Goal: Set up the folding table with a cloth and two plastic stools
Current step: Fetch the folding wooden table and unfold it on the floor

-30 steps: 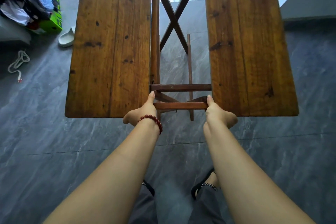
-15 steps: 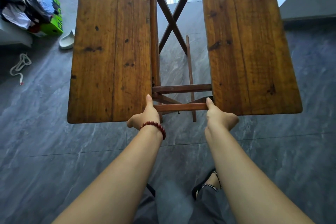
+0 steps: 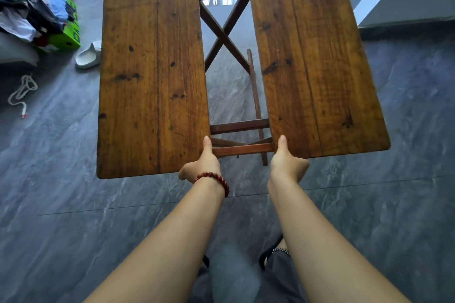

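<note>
Hands sit at the near end of the folding table (image 3: 152,106), which fills the upper middle of the frame. Its two brown wooden leaves lie flat with a wide gap between them. Your left hand (image 3: 205,165), with a red bead bracelet (image 3: 214,178) at the wrist, grips the near inner corner of the left leaf (image 3: 147,32). The thumb lies straight on top and the fingers are curled underneath, mostly hidden. Your right hand (image 3: 286,162) takes the near inner corner of the right leaf (image 3: 312,56) the same way, thumb up top and fingers tucked below. A reddish crossbar (image 3: 243,149) spans the gap between your thumbs, both thumb tips touching its ends. Further up the gap you see the frame's X-brace (image 3: 222,34) over the grey marbled tile floor (image 3: 73,204). At the upper left, a heap of clothes (image 3: 29,12) rests on a green box (image 3: 70,37). A white slipper (image 3: 87,59) lies just beside the left leaf's edge, and a white cord (image 3: 22,92) lies below it, near the left border.
</note>
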